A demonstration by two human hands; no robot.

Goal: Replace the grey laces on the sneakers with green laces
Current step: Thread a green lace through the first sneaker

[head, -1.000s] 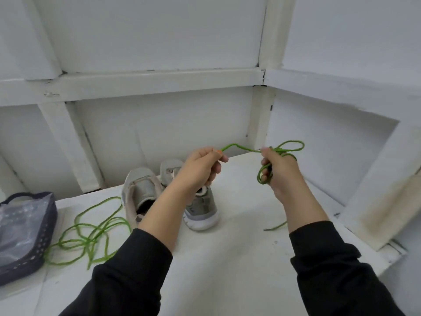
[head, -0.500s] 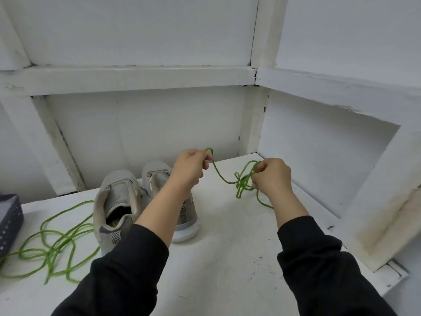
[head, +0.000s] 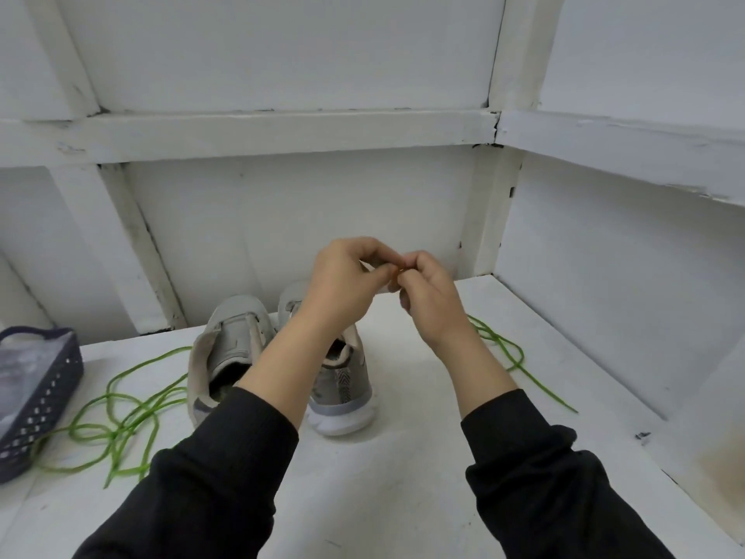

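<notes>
- Both sneakers stand side by side mid-surface [head: 403,486], heels toward the camera: left sneaker [head: 232,344], right sneaker [head: 342,391].
- No grey lace shows on either, so removal looks done.
- No green shows in any eyelet I can see. Relacing both shoes looks entirely left to do, so the task is halfway at best.
- Left hand [head: 346,284] and right hand [head: 431,304] meet in the air at 12 o'clock of the right sneaker, fingertips touching.
- Fingers of both hands are curled tight, pinching a small orange-yellow speck. I read it as the tip of the green lace [head: 508,353].
- That lace's slack lies on the surface at 3 o'clock of the sneakers and runs up behind the right wrist.
- Second green lace [head: 121,421] sits in a loose tangle at 9 o'clock of the sneakers, nothing holding it. One end lies close to the dark basket [head: 60,381].
- Likely step: sorting out the lace tip before feeding the first eyelet.
- Hidden:
  - The fingers cover the pinch point, so I can't confirm the lace runs into it.
  - The left forearm covers the right sneaker's tongue and eyelets.
  - The toes of both shoes face away.
  - The frame edge cuts off the basket. It seems to hold clear plastic; I can't tell more.
  - The grey laces are not in view anywhere.
</notes>
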